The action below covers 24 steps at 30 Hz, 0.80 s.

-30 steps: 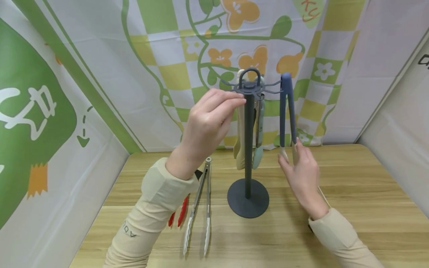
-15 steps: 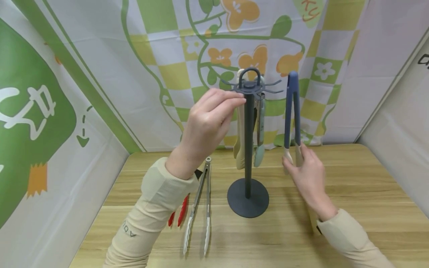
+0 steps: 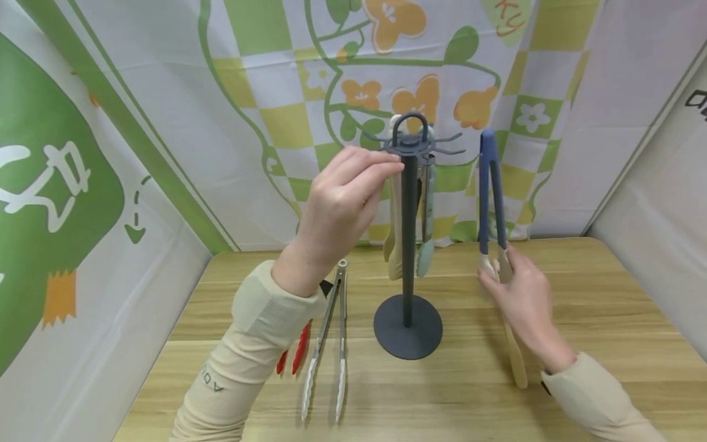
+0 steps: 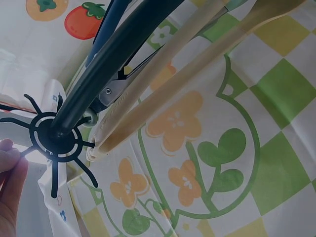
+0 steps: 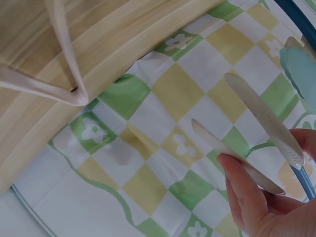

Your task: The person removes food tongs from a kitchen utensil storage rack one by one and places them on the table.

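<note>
My left hand (image 3: 345, 202) pinches the end of one hook at the top of a dark grey utensil rack (image 3: 409, 245); thumb and finger meet on that hook (image 4: 29, 149) in the left wrist view. To the right of the rack, my right hand (image 3: 521, 294) grips blue tongs (image 3: 485, 196) by their cream tips (image 5: 269, 121). These tongs stand upright, hinge end up, apart from the hooks. Behind the post hang cream tongs (image 3: 395, 233) and mint-tipped tongs (image 3: 426, 255).
Steel tongs with white tips (image 3: 310, 387) lie left of the rack's base. Red-tipped tongs (image 3: 301, 351) are partly hidden by the left sleeve. A cream utensil (image 3: 515, 362), forked in the right wrist view, lies beneath the right forearm. A patterned cloth hangs behind the table (image 3: 469, 399).
The blue tongs have come off the end of a right-hand hook. My right hand has carried them right and slightly down. The left hand has stayed put.
</note>
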Tool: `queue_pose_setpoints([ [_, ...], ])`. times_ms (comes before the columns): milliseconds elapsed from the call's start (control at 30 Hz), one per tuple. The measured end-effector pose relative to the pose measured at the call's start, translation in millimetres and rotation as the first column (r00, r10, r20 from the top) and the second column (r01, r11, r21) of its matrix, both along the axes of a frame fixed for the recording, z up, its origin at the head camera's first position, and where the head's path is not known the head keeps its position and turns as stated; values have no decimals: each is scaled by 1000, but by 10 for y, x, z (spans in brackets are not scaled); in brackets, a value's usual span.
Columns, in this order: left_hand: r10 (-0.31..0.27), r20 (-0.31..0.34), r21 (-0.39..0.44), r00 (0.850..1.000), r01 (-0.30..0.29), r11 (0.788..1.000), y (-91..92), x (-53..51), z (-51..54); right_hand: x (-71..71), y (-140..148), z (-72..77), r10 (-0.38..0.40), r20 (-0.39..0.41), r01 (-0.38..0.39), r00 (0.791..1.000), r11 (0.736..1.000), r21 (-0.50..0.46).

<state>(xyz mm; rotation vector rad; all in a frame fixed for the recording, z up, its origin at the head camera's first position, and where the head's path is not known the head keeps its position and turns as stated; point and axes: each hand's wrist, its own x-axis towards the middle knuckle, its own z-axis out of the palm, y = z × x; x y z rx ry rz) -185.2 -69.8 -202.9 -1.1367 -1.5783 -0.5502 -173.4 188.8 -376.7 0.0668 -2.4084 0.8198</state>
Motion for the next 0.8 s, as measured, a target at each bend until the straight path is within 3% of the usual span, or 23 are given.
queue_pose_setpoints([
  [800,-8,8,5,1000,8,1000,-15,-19,-16,54,253,-4,-30,187,20,982,998,56],
])
